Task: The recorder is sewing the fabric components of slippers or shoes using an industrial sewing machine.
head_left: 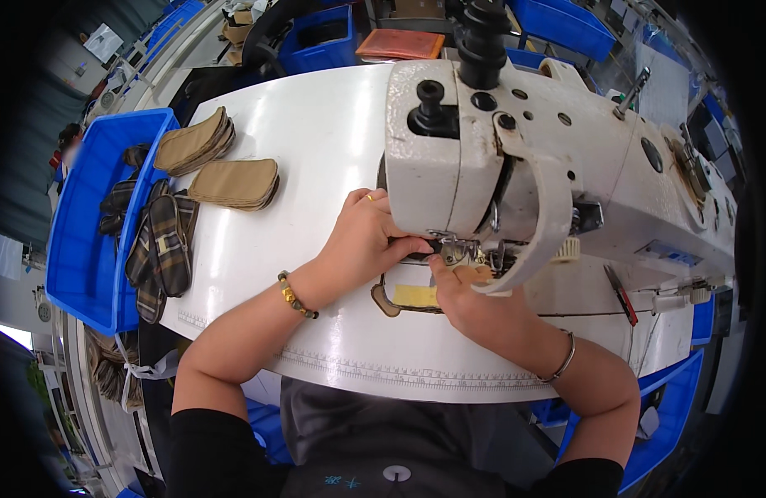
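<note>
At the sewing machine (449,158), both hands work close under its head, by the presser foot (462,249). My left hand (368,236) pinches the edge of a dark fabric piece (418,256) between thumb and fingers. My right hand (474,303) is curled at the same piece, its index fingertip touching the edge beside my left thumb; its other fingers are partly hidden. Between the hands a yellow patch (416,296) and a brown rounded tab (385,300) show on the table. The needle and most of the fabric are hidden.
Two stacks of tan fabric pieces (235,183) lie at the left on the white table (316,108). Plaid pieces (163,241) hang over the rim of a blue bin (63,274). Red-handled snips (622,296) lie on the right. A printed ruler (383,370) follows the near edge.
</note>
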The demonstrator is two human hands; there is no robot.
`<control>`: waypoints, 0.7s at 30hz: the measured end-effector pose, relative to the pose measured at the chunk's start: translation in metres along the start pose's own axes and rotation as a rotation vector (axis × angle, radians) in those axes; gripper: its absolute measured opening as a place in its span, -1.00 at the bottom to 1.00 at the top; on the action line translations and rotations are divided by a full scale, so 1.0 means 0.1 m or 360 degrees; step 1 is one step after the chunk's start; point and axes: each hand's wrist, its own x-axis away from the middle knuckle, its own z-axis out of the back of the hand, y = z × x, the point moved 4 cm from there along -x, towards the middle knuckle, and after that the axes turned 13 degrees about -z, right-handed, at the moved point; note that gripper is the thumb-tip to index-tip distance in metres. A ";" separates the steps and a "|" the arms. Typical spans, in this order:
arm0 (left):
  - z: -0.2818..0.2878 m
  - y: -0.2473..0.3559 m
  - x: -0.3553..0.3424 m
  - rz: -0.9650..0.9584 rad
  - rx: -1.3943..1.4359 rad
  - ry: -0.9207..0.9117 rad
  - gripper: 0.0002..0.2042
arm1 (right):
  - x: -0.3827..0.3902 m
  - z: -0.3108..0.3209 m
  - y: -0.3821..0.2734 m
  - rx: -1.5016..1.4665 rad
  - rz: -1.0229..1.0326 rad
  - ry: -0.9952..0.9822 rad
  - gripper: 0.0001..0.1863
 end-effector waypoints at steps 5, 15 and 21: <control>0.08 0.25 -0.13 0.0037 -0.0123 -0.0038 -0.83 | 0.02 0.11 -0.13 0.0626 0.0621 0.0140 -0.74; 0.08 0.21 -0.11 0.0011 -0.0093 -0.0098 -0.85 | -0.13 0.11 0.00 0.0654 0.0659 0.0277 -0.67; 0.06 0.22 -0.12 -0.0076 -0.0382 -0.0137 -0.87 | -0.17 0.14 -0.06 0.0554 0.0722 0.0365 -0.66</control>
